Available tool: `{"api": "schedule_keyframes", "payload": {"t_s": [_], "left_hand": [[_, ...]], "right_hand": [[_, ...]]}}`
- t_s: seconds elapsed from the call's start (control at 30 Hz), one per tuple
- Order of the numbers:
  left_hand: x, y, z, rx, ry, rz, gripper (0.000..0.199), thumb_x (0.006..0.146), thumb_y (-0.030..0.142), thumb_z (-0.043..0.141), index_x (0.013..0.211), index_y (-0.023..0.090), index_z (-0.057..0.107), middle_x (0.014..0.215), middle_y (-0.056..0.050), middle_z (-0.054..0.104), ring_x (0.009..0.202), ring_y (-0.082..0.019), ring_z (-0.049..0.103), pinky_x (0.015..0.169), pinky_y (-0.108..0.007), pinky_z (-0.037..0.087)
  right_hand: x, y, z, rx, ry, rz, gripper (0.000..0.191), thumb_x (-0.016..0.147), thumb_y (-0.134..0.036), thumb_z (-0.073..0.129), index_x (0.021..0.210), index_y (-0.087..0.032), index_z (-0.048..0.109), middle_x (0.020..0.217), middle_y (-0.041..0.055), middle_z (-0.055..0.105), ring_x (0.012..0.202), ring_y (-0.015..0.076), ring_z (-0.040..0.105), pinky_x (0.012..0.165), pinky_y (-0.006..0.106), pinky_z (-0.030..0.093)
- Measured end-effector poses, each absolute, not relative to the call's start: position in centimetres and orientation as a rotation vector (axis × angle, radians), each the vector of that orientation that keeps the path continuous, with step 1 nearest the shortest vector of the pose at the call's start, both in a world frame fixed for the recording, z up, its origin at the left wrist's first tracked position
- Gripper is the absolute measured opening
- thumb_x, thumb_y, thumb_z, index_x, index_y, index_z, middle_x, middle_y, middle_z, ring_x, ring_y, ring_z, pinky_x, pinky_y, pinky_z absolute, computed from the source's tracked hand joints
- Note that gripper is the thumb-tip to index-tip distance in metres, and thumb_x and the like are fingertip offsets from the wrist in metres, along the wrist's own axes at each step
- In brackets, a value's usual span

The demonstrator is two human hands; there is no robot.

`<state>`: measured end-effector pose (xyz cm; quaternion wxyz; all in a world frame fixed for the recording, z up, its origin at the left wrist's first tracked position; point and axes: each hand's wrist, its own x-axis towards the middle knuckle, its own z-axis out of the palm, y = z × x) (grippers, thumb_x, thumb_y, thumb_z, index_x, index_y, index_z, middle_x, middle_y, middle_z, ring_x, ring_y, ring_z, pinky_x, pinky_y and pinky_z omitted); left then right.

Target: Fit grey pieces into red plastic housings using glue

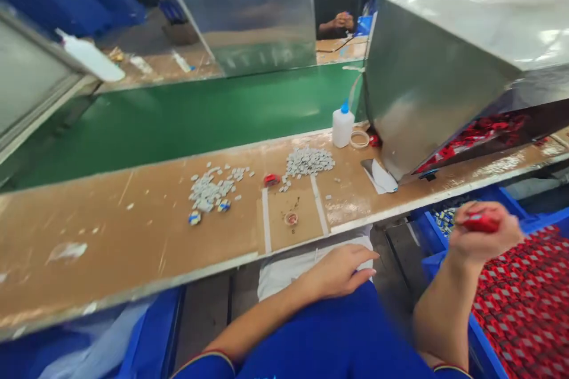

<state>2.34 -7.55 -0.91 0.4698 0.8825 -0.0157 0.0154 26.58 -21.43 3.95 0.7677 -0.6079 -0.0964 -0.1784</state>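
My right hand (482, 237) is closed around a small red toy car body (482, 221), held over the bins at the right. My left hand (344, 269) rests near my lap with its fingers stretched out and nothing in them. Rows of similar red pieces (528, 296) fill a blue bin below my right hand. On the bench, another red toy car body (271, 180) lies between two heaps of small grey pieces (310, 161). A small round cup (291, 219) stands on a taped cardboard square (275, 237) in front of me.
A white squeeze bottle (343, 127) with a blue cap stands beside a tape roll (360, 140). A large metal chute (444, 77) with red pieces rises at the right. Behind the bench runs a green belt (222, 109). Across it sits a person (338, 6).
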Motion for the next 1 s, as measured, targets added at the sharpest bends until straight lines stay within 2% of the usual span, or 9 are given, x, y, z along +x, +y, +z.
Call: {"api": "schedule_keyframes", "payload": {"t_s": [0.07,0.2,0.37,0.43,0.53,0.67,0.8,0.9,1.0], "left_hand": [[0.1,-7.3,-1.0,2.078,0.078,0.198,0.035,0.105,0.031,0.049,0.131,0.020,0.071,0.124,-0.011,0.079,0.117,-0.024,0.074,0.106,-0.035,0.056],[-3.8,-6.7,-2.3,1.929,0.290,0.550,0.035,0.107,0.032,0.045,0.118,0.016,0.074,0.108,-0.012,0.081,0.103,-0.021,0.076,0.096,-0.034,0.060],[-7.3,-5.2,-4.7,1.978,0.319,0.700,0.050,0.103,0.044,0.058,0.145,0.018,0.059,0.148,-0.018,0.065,0.142,-0.028,0.059,0.120,-0.046,0.047],[-8.2,-4.6,-5.4,1.988,0.307,0.752,0.057,0.102,0.045,0.061,0.151,0.018,0.053,0.152,-0.019,0.061,0.146,-0.029,0.055,0.123,-0.048,0.043],[-8.9,-3.8,-6.0,2.031,0.307,0.869,0.052,0.102,0.040,0.063,0.148,0.018,0.056,0.156,-0.020,0.057,0.148,-0.029,0.052,0.123,-0.049,0.042],[-9.3,-2.9,-6.1,2.064,0.416,0.911,0.036,0.101,0.034,0.064,0.134,0.019,0.067,0.150,-0.018,0.061,0.142,-0.030,0.056,0.117,-0.051,0.048],[-10.2,-1.8,-5.9,2.020,0.480,0.877,0.027,0.099,0.024,0.064,0.125,0.021,0.070,0.145,-0.016,0.063,0.137,-0.026,0.061,0.111,-0.044,0.054],[-11.1,-1.1,-6.0,1.915,0.443,0.840,0.028,0.098,0.019,0.063,0.125,0.019,0.065,0.141,-0.015,0.069,0.134,-0.023,0.065,0.111,-0.037,0.054],[-11.8,-0.4,-6.9,1.797,0.601,0.781,0.028,0.095,0.018,0.066,0.123,0.019,0.065,0.123,-0.011,0.077,0.114,-0.019,0.074,0.098,-0.031,0.059]], "right_hand": [[20.3,-20.5,0.9,-1.296,-0.490,-0.068,0.055,0.080,-0.074,0.055,0.057,-0.025,0.061,0.044,0.0009,0.042,0.038,0.0152,0.041,0.043,0.030,0.023],[10.7,-17.4,-3.6,-1.293,-0.674,0.510,0.055,0.089,-0.068,0.054,0.057,-0.023,0.057,0.045,0.0012,0.047,0.040,0.0145,0.041,0.044,0.028,0.025],[6.6,-13.5,-4.3,-1.232,-0.635,0.943,0.046,0.092,-0.065,0.045,0.072,-0.025,0.053,0.053,-0.0012,0.049,0.043,0.0138,0.037,0.043,0.027,0.031],[5.8,-12.4,-4.2,-1.144,-0.561,1.148,0.039,0.088,-0.064,0.047,0.079,-0.026,0.053,0.064,0.0005,0.055,0.051,0.0158,0.046,0.049,0.029,0.041],[4.5,-11.2,-4.6,-1.092,-0.463,1.305,0.035,0.085,-0.062,0.051,0.087,-0.027,0.054,0.077,0.0024,0.061,0.067,0.0205,0.061,0.062,0.034,0.054],[3.2,-10.6,-5.7,-1.093,-0.420,1.303,0.039,0.089,-0.066,0.057,0.096,-0.028,0.060,0.089,0.0031,0.067,0.084,0.0228,0.069,0.075,0.037,0.060],[3.9,-10.6,-5.6,-1.161,-0.595,1.236,0.041,0.095,-0.066,0.061,0.113,-0.029,0.066,0.107,0.0040,0.072,0.096,0.0212,0.071,0.083,0.034,0.060],[6.8,-9.7,-4.4,-1.365,-0.898,1.118,0.033,0.100,-0.056,0.062,0.114,-0.027,0.070,0.108,0.0061,0.075,0.095,0.0208,0.072,0.084,0.035,0.059],[11.1,-7.5,-2.8,-1.594,-1.182,0.754,0.026,0.102,-0.047,0.063,0.110,-0.024,0.071,0.099,0.0061,0.075,0.085,0.0196,0.069,0.080,0.034,0.055]]}}
